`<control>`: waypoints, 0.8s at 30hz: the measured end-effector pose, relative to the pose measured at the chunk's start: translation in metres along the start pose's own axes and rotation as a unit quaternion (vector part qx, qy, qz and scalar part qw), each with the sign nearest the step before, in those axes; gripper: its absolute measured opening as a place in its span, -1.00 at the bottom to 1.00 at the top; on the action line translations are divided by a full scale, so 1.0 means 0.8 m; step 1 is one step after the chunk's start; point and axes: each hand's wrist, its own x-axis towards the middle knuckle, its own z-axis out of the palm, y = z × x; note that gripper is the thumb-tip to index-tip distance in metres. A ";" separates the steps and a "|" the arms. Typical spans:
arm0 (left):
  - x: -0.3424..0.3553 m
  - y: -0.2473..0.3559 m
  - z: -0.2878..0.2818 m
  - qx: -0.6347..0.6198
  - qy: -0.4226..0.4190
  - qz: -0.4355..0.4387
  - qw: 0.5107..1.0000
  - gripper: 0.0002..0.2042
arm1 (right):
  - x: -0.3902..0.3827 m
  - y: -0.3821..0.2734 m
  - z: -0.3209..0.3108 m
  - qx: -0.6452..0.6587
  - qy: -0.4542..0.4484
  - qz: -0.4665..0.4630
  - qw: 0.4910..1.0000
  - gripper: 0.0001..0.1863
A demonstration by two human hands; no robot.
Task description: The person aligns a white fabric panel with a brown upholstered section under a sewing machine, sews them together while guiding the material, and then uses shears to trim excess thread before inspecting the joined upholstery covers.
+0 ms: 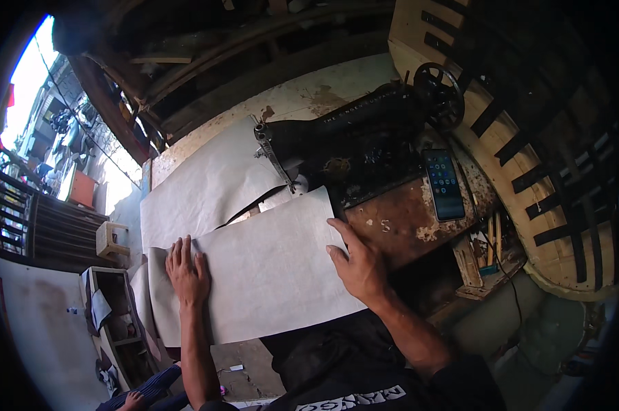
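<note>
A pale grey sheet of leather-like material lies in front of me, its far edge reaching the needle area of a black sewing machine. My left hand rests flat on the sheet's left part, fingers stretched. At the right edge, my right hand touches the sheet with thumb and forefinger apart; its other fingers are mostly hidden. Beyond a dark gap, a second pale piece spreads to the left of the machine. Folded material bunches beside my left hand. Whether the needle is in the sheet, I cannot tell.
A phone with a lit screen lies right of the machine, below its handwheel. An open wooden drawer holds sticks. A wooden frame with black straps stands at right. Striped clothing of another person shows lower left.
</note>
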 end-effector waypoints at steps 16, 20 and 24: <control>0.139 0.230 -0.041 -0.309 -0.358 0.142 0.870 -0.61 | -0.023 -0.051 0.000 0.126 -0.040 -0.021 0.991 -0.71; 0.135 0.266 -0.046 -0.371 -0.298 0.123 0.871 -0.66 | -0.033 -0.032 -0.020 0.110 -0.002 0.013 0.994 -0.72; 0.119 0.278 0.006 -0.234 -0.233 0.095 0.939 -0.71 | -0.030 -0.001 -0.001 0.056 0.031 -0.001 0.998 -0.71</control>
